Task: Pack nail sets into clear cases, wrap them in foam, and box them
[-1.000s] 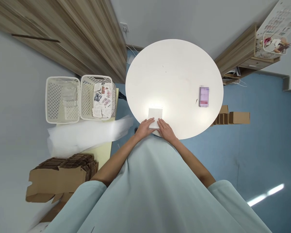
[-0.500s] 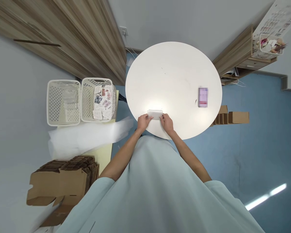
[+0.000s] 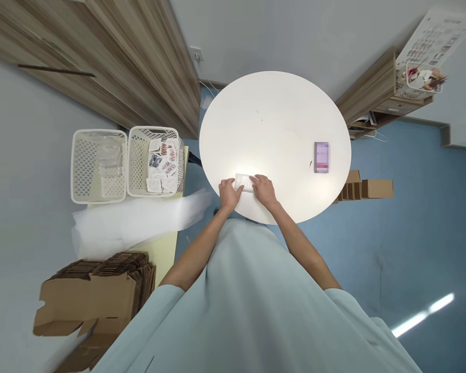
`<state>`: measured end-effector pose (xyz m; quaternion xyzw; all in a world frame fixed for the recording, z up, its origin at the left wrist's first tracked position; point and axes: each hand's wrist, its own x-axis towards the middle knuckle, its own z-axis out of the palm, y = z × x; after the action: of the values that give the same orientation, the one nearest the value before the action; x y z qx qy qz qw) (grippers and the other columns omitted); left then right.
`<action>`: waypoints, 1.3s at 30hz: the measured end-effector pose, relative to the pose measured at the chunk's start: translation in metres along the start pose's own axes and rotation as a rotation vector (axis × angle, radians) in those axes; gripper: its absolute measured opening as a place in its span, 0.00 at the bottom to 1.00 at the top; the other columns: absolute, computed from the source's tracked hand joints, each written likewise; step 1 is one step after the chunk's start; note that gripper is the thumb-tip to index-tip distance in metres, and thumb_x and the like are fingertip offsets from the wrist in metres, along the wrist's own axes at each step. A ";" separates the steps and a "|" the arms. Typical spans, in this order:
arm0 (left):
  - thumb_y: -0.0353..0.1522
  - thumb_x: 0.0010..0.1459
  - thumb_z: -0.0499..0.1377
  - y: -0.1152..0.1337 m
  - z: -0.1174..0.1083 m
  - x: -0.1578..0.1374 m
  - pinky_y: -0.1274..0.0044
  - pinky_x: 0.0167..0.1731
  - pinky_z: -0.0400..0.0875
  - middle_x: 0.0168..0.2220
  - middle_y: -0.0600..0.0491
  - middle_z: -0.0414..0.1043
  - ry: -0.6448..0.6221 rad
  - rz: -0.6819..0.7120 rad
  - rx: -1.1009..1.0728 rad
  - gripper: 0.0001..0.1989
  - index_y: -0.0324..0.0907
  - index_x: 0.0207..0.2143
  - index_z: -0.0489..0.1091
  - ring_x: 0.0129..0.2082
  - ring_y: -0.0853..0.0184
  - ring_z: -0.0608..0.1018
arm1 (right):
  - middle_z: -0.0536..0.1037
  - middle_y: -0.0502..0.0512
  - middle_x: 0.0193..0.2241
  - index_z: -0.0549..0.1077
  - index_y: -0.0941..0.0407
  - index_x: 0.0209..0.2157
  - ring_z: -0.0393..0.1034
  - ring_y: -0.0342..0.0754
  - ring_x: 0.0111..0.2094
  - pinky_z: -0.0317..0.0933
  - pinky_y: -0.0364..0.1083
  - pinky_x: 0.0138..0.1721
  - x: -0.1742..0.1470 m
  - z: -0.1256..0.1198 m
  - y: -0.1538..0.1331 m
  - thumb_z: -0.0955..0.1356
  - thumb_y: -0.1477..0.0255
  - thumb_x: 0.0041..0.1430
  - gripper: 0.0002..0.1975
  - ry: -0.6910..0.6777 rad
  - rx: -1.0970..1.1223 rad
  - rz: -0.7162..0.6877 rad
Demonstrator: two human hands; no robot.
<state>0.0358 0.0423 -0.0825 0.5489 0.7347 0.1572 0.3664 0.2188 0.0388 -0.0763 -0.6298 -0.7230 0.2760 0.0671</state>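
A small white bundle (image 3: 243, 182), which looks like a folded foam sheet, lies on the near edge of the round white table (image 3: 275, 114). My left hand (image 3: 229, 195) grips its left end, thumb on the near side and fingers curled round the far side. My right hand (image 3: 263, 190) holds the right end, its fingertips pressed over the top. What is inside the bundle, if anything, is hidden.
A phone-like device (image 3: 321, 157) with a blurred screen lies on the table's right side. To the left stand two white baskets (image 3: 127, 166), one with printed packets, beside white sheets (image 3: 132, 225) and flattened cardboard boxes (image 3: 112, 290). Small brown boxes (image 3: 377, 188) sit beyond the table's right edge.
My right hand has shifted from the bundle's near right corner to over its right end. The bundle now looks rounder and more crumpled, and the view has moved slightly.
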 end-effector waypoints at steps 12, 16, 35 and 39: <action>0.30 0.62 0.65 -0.041 -0.027 -0.013 0.67 0.50 0.77 0.50 0.45 0.77 -0.012 -0.098 -0.200 0.07 0.43 0.42 0.72 0.42 0.61 0.82 | 0.78 0.69 0.53 0.67 0.59 0.70 0.70 0.63 0.55 0.65 0.58 0.56 -0.025 0.025 -0.050 0.64 0.67 0.75 0.26 -0.174 -0.014 -0.055; 0.30 0.61 0.65 -0.054 -0.033 -0.023 0.67 0.50 0.77 0.49 0.45 0.77 0.022 -0.136 -0.174 0.07 0.43 0.43 0.73 0.41 0.61 0.81 | 0.78 0.71 0.54 0.66 0.61 0.70 0.69 0.64 0.56 0.65 0.58 0.58 -0.027 0.033 -0.064 0.65 0.67 0.74 0.27 -0.214 -0.016 -0.078; 0.33 0.64 0.59 -0.044 -0.059 -0.100 0.67 0.50 0.79 0.42 0.47 0.82 0.271 -0.178 -0.358 0.05 0.43 0.41 0.74 0.44 0.60 0.82 | 0.81 0.58 0.45 0.70 0.58 0.68 0.73 0.55 0.46 0.70 0.53 0.51 -0.065 0.005 -0.051 0.66 0.65 0.75 0.25 -0.248 0.257 -0.040; 0.36 0.63 0.60 -0.063 -0.078 -0.137 0.67 0.50 0.79 0.42 0.46 0.82 0.362 -0.230 -0.412 0.08 0.43 0.42 0.75 0.44 0.60 0.83 | 0.81 0.59 0.45 0.71 0.58 0.67 0.74 0.54 0.46 0.70 0.52 0.51 -0.068 0.001 -0.060 0.66 0.65 0.75 0.24 -0.310 0.254 -0.099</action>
<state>-0.0451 -0.0921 -0.0191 0.3391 0.7980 0.3559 0.3486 0.1798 -0.0296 -0.0315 -0.5297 -0.7141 0.4552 0.0474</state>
